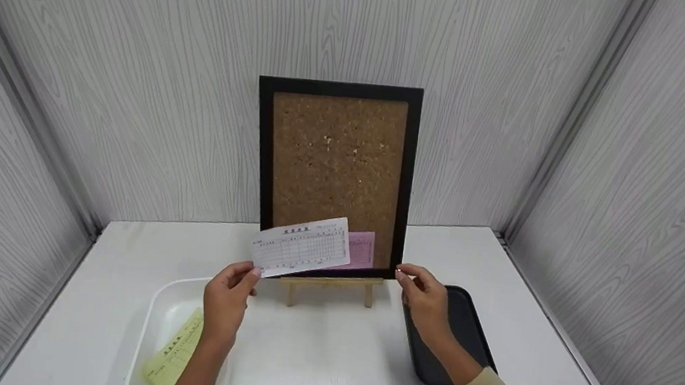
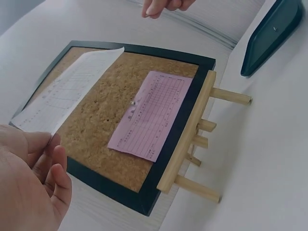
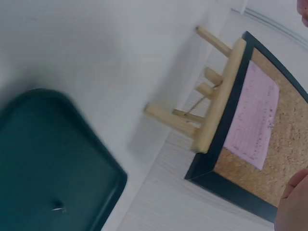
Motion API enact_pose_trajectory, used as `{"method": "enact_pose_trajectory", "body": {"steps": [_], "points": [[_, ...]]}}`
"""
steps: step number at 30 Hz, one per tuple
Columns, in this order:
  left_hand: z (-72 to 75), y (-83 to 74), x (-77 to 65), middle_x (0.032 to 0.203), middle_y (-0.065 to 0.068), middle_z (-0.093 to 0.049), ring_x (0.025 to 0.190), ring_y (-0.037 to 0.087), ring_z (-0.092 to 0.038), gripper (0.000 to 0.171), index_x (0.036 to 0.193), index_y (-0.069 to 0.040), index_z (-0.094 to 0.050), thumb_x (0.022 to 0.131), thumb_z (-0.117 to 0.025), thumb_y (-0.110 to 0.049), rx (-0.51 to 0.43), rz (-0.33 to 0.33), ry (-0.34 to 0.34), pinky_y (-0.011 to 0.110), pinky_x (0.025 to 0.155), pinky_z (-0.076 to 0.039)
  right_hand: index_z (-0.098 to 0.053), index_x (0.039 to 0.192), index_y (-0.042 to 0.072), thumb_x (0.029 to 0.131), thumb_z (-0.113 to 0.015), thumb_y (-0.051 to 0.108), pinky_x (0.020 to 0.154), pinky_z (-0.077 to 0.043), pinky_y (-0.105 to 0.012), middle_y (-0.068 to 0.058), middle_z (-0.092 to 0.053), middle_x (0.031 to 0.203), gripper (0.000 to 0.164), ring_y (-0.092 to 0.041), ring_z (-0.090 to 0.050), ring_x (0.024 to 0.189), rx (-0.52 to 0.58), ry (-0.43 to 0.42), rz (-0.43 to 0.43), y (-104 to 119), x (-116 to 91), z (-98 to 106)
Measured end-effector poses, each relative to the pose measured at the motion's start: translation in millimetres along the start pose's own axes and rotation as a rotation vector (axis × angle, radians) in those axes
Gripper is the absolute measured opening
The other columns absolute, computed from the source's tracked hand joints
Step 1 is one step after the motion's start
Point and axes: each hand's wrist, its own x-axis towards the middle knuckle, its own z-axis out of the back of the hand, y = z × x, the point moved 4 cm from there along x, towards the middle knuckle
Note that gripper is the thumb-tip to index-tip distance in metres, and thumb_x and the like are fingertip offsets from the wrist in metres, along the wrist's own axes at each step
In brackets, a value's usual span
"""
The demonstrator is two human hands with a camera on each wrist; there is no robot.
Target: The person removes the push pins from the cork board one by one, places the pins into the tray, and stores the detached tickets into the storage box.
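Observation:
My left hand (image 1: 226, 301) pinches a white printed slip (image 1: 302, 248) by its lower left corner and holds it in front of the corkboard (image 1: 339, 161). A pink printed slip (image 2: 151, 115) is fixed low on the cork with a small pin (image 2: 134, 103) at its top edge; the white slip partly covers it in the head view. Near the board's lower right corner, my right hand (image 1: 429, 304) pinches a small pale push pin (image 1: 398, 274) between thumb and fingers. Mostly out of the right wrist view, that hand (image 3: 294, 204) appears only at the edge.
The black-framed board leans on a small wooden easel (image 1: 331, 281). At the left, a white tray (image 1: 144, 330) holds a yellow printed slip (image 1: 176, 352), partly behind my left forearm. At the right lies a dark tray (image 1: 474, 331) with a small pin (image 3: 58, 208) in it.

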Motion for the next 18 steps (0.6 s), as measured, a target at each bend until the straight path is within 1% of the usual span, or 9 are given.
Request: {"method": "enact_pose_trajectory", "body": {"steps": [2, 5, 7, 9, 12, 16, 18], "points": [[9.9, 4.3, -6.2, 0.111, 0.011, -0.07, 0.085, 0.021, -0.062, 0.028, 0.122, -0.009, -0.068, 0.1, -0.065, -0.025, 0.006, 0.017, -0.015, 0.023, 0.064, -0.047, -0.075, 0.107, 0.013, 0.095, -0.071, 0.017, 0.054, -0.043, -0.025, -0.011, -0.059, 0.073, 0.013, -0.032, -0.053, 0.064, -0.019, -0.01, -0.036, -4, -6, 8], [24.9, 10.0, -14.5, 0.116, 0.013, -0.07, 0.085, 0.019, -0.062, 0.029, 0.123, -0.006, -0.067, 0.1, -0.065, -0.024, 0.013, 0.025, -0.042, 0.021, 0.068, -0.05, -0.074, 0.107, 0.009, 0.096, -0.069, 0.012, 0.056, -0.044, -0.025, -0.006, -0.062, 0.079, 0.013, -0.026, -0.054, 0.065, -0.045, -0.025, -0.072, 0, -15, 19], [35.2, 14.6, -18.8, 0.118, 0.014, -0.069, 0.084, 0.017, -0.062, 0.03, 0.124, -0.004, -0.067, 0.1, -0.064, -0.022, 0.021, 0.024, -0.062, 0.02, 0.07, -0.052, -0.073, 0.108, 0.007, 0.096, -0.069, 0.01, 0.058, -0.046, -0.027, -0.004, -0.062, 0.081, 0.013, -0.023, -0.055, 0.065, -0.066, -0.033, -0.091, 3, -21, 26], [45.3, 20.4, -21.7, 0.119, 0.014, -0.069, 0.082, 0.016, -0.062, 0.03, 0.124, -0.005, -0.067, 0.1, -0.064, -0.022, 0.042, 0.039, -0.089, 0.02, 0.07, -0.052, -0.073, 0.107, 0.008, 0.096, -0.069, 0.011, 0.058, -0.047, -0.028, -0.004, -0.062, 0.08, 0.012, -0.017, -0.054, 0.063, -0.076, -0.04, -0.097, 5, -27, 33], [61.0, 29.6, -25.2, 0.12, 0.014, -0.068, 0.079, 0.014, -0.059, 0.032, 0.126, -0.006, -0.066, 0.101, -0.063, -0.026, 0.083, 0.09, -0.121, 0.021, 0.065, -0.05, -0.073, 0.107, 0.008, 0.095, -0.07, 0.012, 0.058, -0.048, -0.029, -0.004, -0.062, 0.079, 0.013, -0.022, -0.055, 0.064, -0.095, -0.058, -0.112, -7, -33, 44], [83.8, 41.7, -32.5, 0.121, 0.013, -0.068, 0.076, 0.015, -0.059, 0.037, 0.13, -0.007, -0.063, 0.101, -0.062, -0.031, 0.103, 0.185, -0.171, 0.023, 0.06, -0.046, -0.073, 0.109, 0.01, 0.096, -0.07, 0.013, 0.057, -0.048, -0.029, -0.004, -0.063, 0.082, 0.014, -0.026, -0.056, 0.065, -0.106, -0.08, -0.147, -36, -37, 60], [95.7, 47.8, -37.2, 0.118, 0.011, -0.069, 0.075, 0.015, -0.06, 0.04, 0.131, -0.006, -0.062, 0.101, -0.063, -0.031, 0.095, 0.225, -0.206, 0.023, 0.06, -0.046, -0.073, 0.109, 0.011, 0.096, -0.07, 0.016, 0.058, -0.05, -0.03, -0.004, -0.064, 0.085, 0.014, -0.023, -0.056, 0.065, -0.112, -0.085, -0.163, -50, -39, 66]]}}
